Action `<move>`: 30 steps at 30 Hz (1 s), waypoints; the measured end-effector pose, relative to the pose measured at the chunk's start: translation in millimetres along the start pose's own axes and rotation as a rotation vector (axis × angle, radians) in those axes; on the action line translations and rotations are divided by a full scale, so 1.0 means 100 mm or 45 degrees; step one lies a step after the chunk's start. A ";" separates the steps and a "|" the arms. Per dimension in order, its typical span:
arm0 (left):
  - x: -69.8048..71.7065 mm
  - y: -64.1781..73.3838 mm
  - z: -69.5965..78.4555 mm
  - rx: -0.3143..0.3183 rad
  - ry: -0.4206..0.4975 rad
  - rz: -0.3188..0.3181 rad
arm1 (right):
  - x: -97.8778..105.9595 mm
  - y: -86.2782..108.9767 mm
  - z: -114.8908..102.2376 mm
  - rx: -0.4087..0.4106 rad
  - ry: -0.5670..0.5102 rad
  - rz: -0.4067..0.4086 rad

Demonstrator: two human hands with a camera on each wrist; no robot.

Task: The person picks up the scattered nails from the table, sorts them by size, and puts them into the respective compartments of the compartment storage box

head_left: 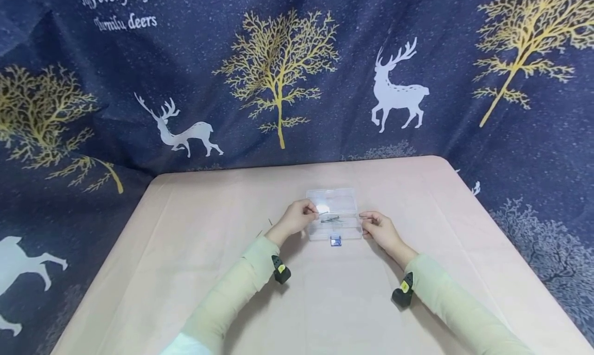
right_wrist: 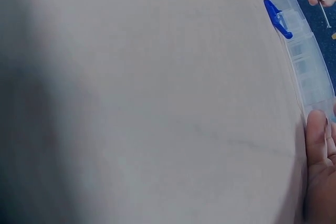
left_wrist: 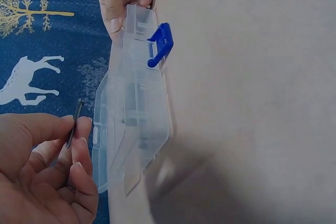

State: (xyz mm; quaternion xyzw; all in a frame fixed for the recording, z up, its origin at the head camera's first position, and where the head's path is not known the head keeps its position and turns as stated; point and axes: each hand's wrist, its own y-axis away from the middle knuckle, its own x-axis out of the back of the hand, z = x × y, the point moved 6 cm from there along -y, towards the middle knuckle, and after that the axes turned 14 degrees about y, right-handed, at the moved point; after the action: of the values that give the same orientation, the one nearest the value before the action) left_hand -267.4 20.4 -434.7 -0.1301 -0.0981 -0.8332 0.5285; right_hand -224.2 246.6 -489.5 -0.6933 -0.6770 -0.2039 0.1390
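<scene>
A clear plastic organizer box (head_left: 341,199) sits on the table with its lid raised at the back and a blue latch (left_wrist: 167,40) on its front. Several thin metal pieces (head_left: 330,220) lie inside it. My left hand (head_left: 296,218) is at the box's left end, pinching a thin dark nail (left_wrist: 77,121) between thumb and fingertips. The nail's small head shows in the right wrist view. My right hand (head_left: 381,232) grips the right end of the box, its thumb (right_wrist: 316,129) against the outer wall.
The table (head_left: 195,272) has a pale pink cover. Two small thin pieces (head_left: 270,222) lie left of the box, near my left wrist. A dark blue cloth (head_left: 315,76) with deer and trees hangs behind the table.
</scene>
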 end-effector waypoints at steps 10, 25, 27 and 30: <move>0.00 -0.07 0.01 0.011 -0.002 0.022 | -0.02 0.01 0.00 0.001 -0.011 0.005; 0.01 -0.30 0.08 0.041 -0.057 0.044 | 0.05 0.06 -0.10 0.022 -0.001 0.012; 0.01 -0.32 0.08 0.042 -0.060 0.039 | 0.02 0.02 -0.02 0.020 -0.011 0.019; -0.02 -0.33 0.09 0.035 -0.057 0.027 | 0.02 0.01 0.01 0.017 0.006 0.019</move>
State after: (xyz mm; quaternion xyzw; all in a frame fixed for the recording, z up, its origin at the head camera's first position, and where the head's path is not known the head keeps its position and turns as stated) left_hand -296.0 38.5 -428.0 -0.1425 -0.1198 -0.8230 0.5367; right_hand -223.2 248.6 -489.1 -0.6971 -0.6728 -0.1998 0.1467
